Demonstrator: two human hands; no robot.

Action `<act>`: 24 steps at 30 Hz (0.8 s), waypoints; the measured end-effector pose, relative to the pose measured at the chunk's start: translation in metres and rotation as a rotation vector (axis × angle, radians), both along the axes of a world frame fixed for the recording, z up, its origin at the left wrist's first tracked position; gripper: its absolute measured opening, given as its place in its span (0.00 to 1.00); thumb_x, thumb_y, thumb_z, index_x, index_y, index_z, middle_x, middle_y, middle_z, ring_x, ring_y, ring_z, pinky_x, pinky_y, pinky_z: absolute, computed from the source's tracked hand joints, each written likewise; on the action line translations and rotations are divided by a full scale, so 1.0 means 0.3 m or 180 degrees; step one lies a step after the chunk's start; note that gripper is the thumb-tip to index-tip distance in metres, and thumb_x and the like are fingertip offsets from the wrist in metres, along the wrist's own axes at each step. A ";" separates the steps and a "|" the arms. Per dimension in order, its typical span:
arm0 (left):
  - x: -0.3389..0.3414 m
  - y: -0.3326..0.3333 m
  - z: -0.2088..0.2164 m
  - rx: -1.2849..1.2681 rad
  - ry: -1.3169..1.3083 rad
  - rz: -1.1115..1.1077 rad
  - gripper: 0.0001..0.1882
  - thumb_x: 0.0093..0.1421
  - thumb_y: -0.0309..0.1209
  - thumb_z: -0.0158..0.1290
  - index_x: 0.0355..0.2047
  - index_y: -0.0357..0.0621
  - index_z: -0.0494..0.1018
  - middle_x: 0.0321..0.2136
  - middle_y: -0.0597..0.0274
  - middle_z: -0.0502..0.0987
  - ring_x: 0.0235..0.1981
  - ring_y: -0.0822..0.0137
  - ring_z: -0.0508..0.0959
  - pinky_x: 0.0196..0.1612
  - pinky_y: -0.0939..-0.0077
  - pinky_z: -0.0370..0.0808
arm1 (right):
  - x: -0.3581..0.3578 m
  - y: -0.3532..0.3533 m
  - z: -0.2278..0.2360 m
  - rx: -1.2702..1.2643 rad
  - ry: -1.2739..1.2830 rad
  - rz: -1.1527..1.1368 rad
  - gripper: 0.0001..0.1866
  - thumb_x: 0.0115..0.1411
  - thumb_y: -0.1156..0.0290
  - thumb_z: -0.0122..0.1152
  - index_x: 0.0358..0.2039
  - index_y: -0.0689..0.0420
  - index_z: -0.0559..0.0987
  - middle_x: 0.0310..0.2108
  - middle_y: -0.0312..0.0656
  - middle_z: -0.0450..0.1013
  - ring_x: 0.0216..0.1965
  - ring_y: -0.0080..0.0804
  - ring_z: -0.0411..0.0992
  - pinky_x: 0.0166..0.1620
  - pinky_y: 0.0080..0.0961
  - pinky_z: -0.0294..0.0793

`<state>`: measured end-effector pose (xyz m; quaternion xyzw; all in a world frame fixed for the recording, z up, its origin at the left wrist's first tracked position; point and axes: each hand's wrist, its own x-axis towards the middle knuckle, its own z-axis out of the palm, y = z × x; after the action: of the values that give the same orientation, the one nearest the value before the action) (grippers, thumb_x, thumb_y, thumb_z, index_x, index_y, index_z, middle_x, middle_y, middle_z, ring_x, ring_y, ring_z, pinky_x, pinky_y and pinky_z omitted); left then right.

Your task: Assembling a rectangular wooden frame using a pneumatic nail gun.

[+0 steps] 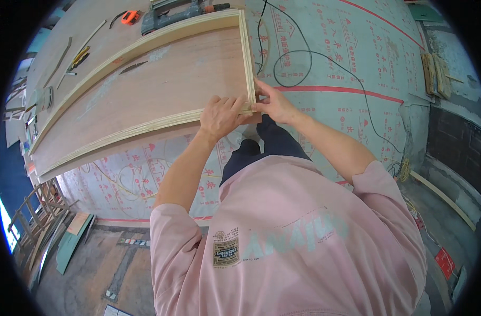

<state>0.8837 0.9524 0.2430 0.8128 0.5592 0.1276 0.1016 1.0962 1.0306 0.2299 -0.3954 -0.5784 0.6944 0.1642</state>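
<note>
A long shallow frame of plywood strips point(249, 58) stands on edge on a wooden worktop point(172, 79), its near right corner close to my body. My left hand point(223, 116) lies over the near strip beside that corner, with its fingers curled over the top edge. On the outer side of the same corner, my right hand point(276, 104) pinches the end strip between thumb and fingers. Both hands almost meet there. The undersides of the fingers are hidden, and so is the exact joint between the two strips.
Beyond the frame lie a nail gun point(172, 20), an orange tape measure point(130, 17) and a yellow-handled tool point(80, 57). A black cable point(351, 73) loops over the printed floor covering point(330, 42). Scrap boards point(74, 245) lean at the lower left.
</note>
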 end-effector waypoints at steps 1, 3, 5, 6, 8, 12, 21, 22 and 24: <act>-0.003 -0.004 0.000 0.0096 -0.0045 -0.0017 0.28 0.58 0.52 0.63 0.54 0.51 0.74 0.32 0.65 0.82 0.35 0.64 0.83 0.42 0.64 0.72 | -0.001 0.000 0.005 -0.0182 -0.0122 0.0038 0.47 0.63 0.84 0.64 0.78 0.53 0.51 0.61 0.51 0.69 0.56 0.34 0.74 0.55 0.29 0.79; -0.004 -0.007 0.002 0.0247 -0.0035 -0.0081 0.27 0.59 0.50 0.63 0.56 0.56 0.74 0.31 0.68 0.81 0.33 0.65 0.83 0.41 0.65 0.72 | 0.006 -0.003 0.013 -0.0293 -0.0040 -0.0018 0.47 0.63 0.84 0.64 0.77 0.53 0.51 0.61 0.51 0.70 0.57 0.34 0.74 0.55 0.29 0.79; -0.003 -0.009 0.004 0.0201 -0.0011 -0.0151 0.26 0.60 0.48 0.62 0.57 0.58 0.74 0.32 0.69 0.82 0.33 0.66 0.83 0.40 0.65 0.73 | 0.010 -0.013 0.010 -0.0493 -0.0064 -0.0073 0.46 0.63 0.84 0.64 0.77 0.53 0.52 0.61 0.51 0.70 0.58 0.33 0.73 0.55 0.29 0.79; -0.004 -0.011 0.004 0.0175 0.0016 -0.0206 0.26 0.60 0.46 0.62 0.58 0.60 0.74 0.33 0.69 0.82 0.33 0.67 0.83 0.40 0.64 0.73 | 0.009 -0.019 0.003 -0.0485 0.0010 -0.0173 0.44 0.63 0.84 0.64 0.75 0.55 0.55 0.60 0.51 0.71 0.58 0.33 0.73 0.56 0.29 0.78; 0.001 -0.008 0.001 0.0326 0.0012 -0.0258 0.26 0.61 0.45 0.62 0.59 0.61 0.73 0.33 0.70 0.82 0.33 0.67 0.83 0.40 0.64 0.73 | 0.006 -0.023 -0.020 -0.0402 0.0109 -0.0273 0.42 0.62 0.84 0.65 0.74 0.56 0.57 0.60 0.51 0.72 0.58 0.33 0.72 0.56 0.29 0.78; 0.015 -0.010 -0.009 0.0297 -0.0059 -0.0216 0.24 0.62 0.41 0.61 0.58 0.60 0.74 0.37 0.70 0.83 0.35 0.67 0.84 0.40 0.64 0.73 | 0.013 -0.035 -0.079 -0.0332 0.0127 -0.0478 0.35 0.62 0.83 0.66 0.68 0.60 0.63 0.57 0.49 0.74 0.55 0.33 0.75 0.58 0.31 0.76; 0.013 -0.004 -0.001 0.0452 -0.0391 -0.0248 0.23 0.58 0.38 0.61 0.56 0.57 0.76 0.42 0.71 0.80 0.41 0.71 0.81 0.42 0.66 0.72 | 0.031 0.148 0.100 0.0772 -0.0727 -0.0331 0.38 0.56 0.69 0.76 0.63 0.62 0.65 0.38 0.41 0.77 0.38 0.28 0.75 0.45 0.30 0.78; 0.011 -0.001 -0.001 0.0492 -0.0354 -0.0154 0.23 0.58 0.38 0.61 0.56 0.57 0.76 0.42 0.71 0.80 0.41 0.71 0.81 0.42 0.66 0.72 | 0.010 0.228 0.146 0.1069 -0.0906 -0.0589 0.37 0.57 0.68 0.76 0.63 0.62 0.66 0.37 0.40 0.77 0.36 0.27 0.75 0.44 0.29 0.77; 0.016 -0.003 0.004 0.0381 -0.0293 -0.0201 0.23 0.58 0.38 0.61 0.55 0.57 0.76 0.42 0.72 0.79 0.40 0.71 0.81 0.43 0.67 0.71 | -0.075 0.457 0.225 0.1866 -0.0798 -0.0512 0.33 0.59 0.66 0.73 0.62 0.59 0.69 0.33 0.40 0.77 0.35 0.29 0.75 0.42 0.29 0.77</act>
<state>0.8887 0.9515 0.2443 0.8280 0.5194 0.1948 0.0824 1.0737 1.1677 0.2973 -0.4581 -0.7363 0.4290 0.2528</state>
